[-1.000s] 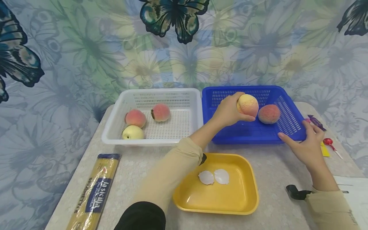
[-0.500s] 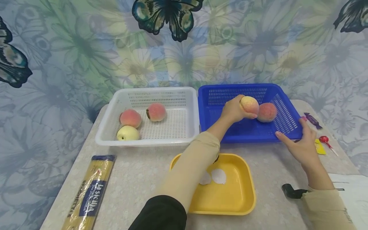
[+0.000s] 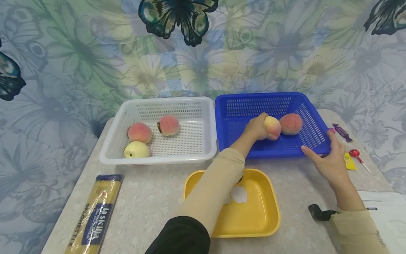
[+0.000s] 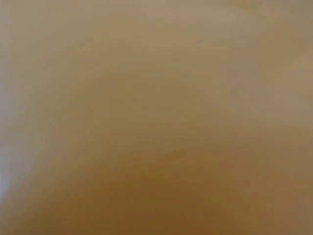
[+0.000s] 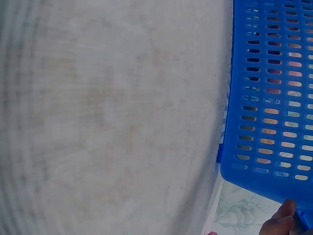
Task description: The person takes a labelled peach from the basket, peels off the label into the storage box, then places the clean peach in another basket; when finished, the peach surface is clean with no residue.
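Observation:
My left hand (image 3: pixel 256 127) reaches into the blue basket (image 3: pixel 233 128) and holds a yellow-and-pink peach (image 3: pixel 273 128) low inside it. A redder peach (image 3: pixel 291 124) lies right beside that one. At the basket's front right corner, my right hand (image 3: pixel 331 162) grips the rim, thumb at the front and fingers at the right side. In the right wrist view, fingertips (image 5: pixel 279 223) show at the rim of the slotted blue basket wall. The left wrist view is a tan and yellowish blur.
A white basket (image 3: pixel 190 139) with pink peaches and a pale yellow fruit (image 3: pixel 137 150) stands at left. In front are a yellow tray (image 3: pixel 260 218) with white pieces and a spaghetti pack (image 3: pixel 95 218). Candies and a red lollipop (image 3: pixel 354 153) lie at right, near papers (image 3: pixel 385 215).
My left hand has lowered the peach into the blue basket, beside the redder peach. The right hand keeps its place at the basket corner. The head view has shifted slightly.

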